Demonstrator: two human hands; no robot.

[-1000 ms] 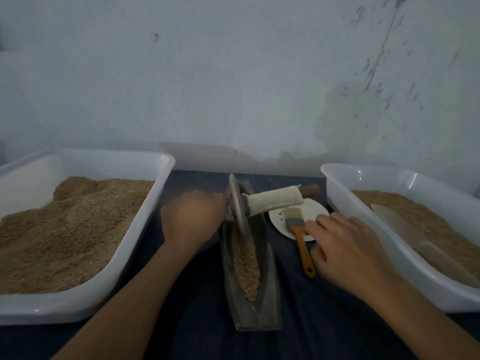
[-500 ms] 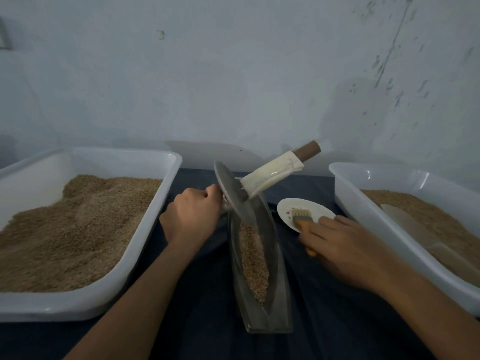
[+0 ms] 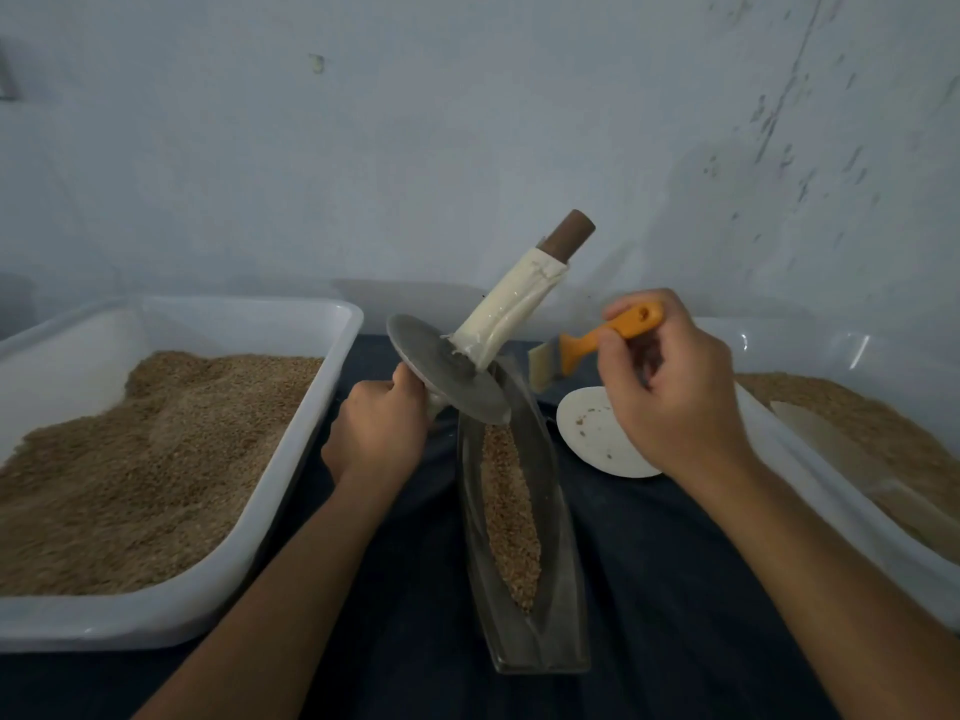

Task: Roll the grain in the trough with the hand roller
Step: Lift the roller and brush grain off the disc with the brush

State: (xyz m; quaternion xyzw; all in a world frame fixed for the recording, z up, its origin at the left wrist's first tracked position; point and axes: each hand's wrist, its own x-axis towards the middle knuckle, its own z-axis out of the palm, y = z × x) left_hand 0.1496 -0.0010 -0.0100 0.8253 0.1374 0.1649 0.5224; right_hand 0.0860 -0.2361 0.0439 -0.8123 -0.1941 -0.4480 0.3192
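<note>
The narrow metal trough (image 3: 561, 605) lies lengthwise in the middle, with a strip of brown grain (image 3: 506, 511) along its bottom. The hand roller (image 3: 457, 374), a grey metal disc on an axle wrapped in pale tape, is lifted and tilted above the trough's far end. My left hand (image 3: 379, 428) grips its near handle from the left, and the free brown end points up to the right. My right hand (image 3: 670, 387) holds an orange-handled brush (image 3: 587, 343) in the air, its bristles close to the roller's taped handle.
A large white tub (image 3: 249, 517) heaped with grain stands at the left. Another white tub (image 3: 831, 506) at the right holds grain and a pale scoop (image 3: 841, 449). A small white dish (image 3: 592, 433) with a few crumbs sits right of the trough. Dark cloth covers the table.
My left hand lifted the roller out of the trough and tipped its free end upward. My right hand picked the brush up off the white dish and raised it beside the roller.
</note>
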